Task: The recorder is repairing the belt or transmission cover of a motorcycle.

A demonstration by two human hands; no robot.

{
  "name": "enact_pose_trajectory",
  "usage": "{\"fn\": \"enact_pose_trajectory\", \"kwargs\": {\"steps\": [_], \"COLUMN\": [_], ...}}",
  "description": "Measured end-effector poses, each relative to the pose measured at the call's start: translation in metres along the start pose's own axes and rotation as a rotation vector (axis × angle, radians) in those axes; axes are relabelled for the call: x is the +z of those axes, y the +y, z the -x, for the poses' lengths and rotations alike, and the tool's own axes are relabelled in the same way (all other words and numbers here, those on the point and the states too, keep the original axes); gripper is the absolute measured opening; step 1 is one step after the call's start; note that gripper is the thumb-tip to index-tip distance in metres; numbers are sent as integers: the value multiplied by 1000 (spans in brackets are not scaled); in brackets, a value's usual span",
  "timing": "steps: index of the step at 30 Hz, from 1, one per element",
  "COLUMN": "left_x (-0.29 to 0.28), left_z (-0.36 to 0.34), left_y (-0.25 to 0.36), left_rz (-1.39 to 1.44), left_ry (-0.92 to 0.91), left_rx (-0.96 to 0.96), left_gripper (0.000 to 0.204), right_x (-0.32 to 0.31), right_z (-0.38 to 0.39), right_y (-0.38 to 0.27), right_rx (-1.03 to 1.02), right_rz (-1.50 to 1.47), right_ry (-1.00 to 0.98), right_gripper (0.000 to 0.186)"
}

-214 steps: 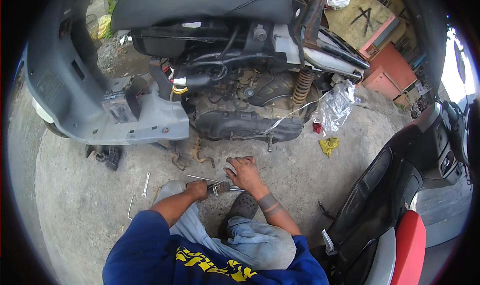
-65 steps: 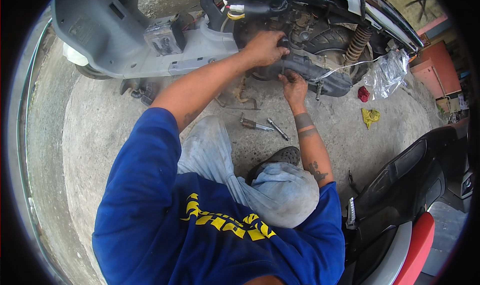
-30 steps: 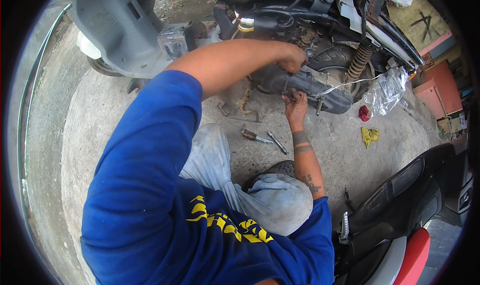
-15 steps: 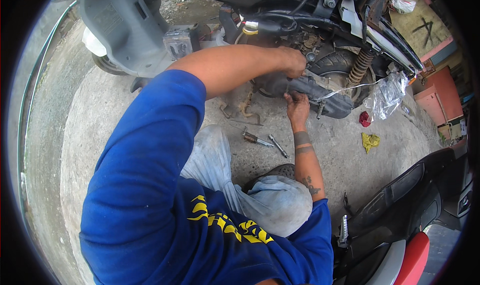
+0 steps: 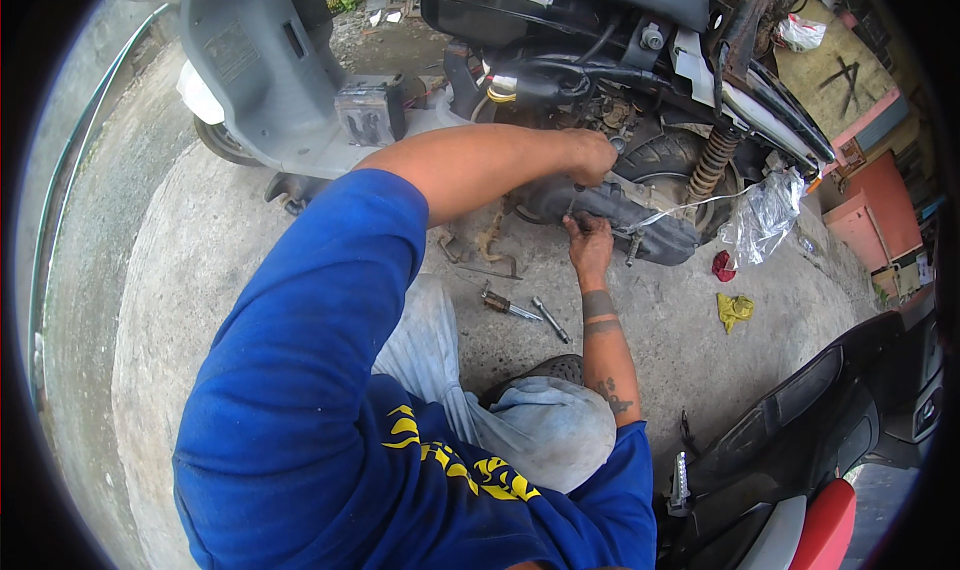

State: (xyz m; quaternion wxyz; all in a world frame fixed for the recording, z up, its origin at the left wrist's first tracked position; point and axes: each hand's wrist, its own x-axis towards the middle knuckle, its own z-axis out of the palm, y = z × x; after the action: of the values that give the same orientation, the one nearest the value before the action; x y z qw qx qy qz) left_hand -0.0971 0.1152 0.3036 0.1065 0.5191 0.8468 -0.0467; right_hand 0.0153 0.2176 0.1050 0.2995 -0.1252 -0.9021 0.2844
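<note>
A scooter with its body panels off stands across the far side, and both my hands are at its dark engine case [image 5: 655, 232]. My left hand [image 5: 590, 157] is closed above the case, knuckles up; a small dark end shows below its fingers, too hidden to name. Just below it, my right hand [image 5: 590, 242] has its fingertips pinched together against the case's near edge. What they hold is hidden. Right of the hands are the rear wheel's tyre [image 5: 668, 158] and a rusty shock absorber spring [image 5: 713, 168].
On the concrete near my knee lie a screwdriver-like tool [image 5: 508, 303], a metal socket tool [image 5: 550, 319] and a rusty stand [image 5: 490, 245]. Clear plastic [image 5: 765, 218] hangs at the scooter's rear, by red [image 5: 722, 265] and yellow [image 5: 735, 311] scraps. Another motorcycle [image 5: 800, 410] stands close at right.
The whole view has shifted a little, so the scene sits slightly lower in the picture. Both hands keep about the same places on the engine case.
</note>
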Motion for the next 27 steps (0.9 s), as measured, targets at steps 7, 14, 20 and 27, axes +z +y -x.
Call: {"fn": "enact_pose_trajectory", "kwargs": {"steps": [7,14,20,27], "left_x": [9,-3,14,26], "left_z": [5,7,-5,-63], "left_y": [-17,-12,9,-28], "left_rz": [67,-317,-539,-430], "left_ry": [163,-109,367,-723], "left_rx": [46,119,735,102], "left_gripper": [34,29,25,29], "right_x": [-4,2,0,11], "right_z": [-2,-3,-8,-2], "right_y": [-3,-3,5,-16], "right_rx": [42,60,-10,57], "right_rz": [38,31,8,6], "right_ry": [-59,-56,-20,-78], "right_gripper": [35,35,33,34]}}
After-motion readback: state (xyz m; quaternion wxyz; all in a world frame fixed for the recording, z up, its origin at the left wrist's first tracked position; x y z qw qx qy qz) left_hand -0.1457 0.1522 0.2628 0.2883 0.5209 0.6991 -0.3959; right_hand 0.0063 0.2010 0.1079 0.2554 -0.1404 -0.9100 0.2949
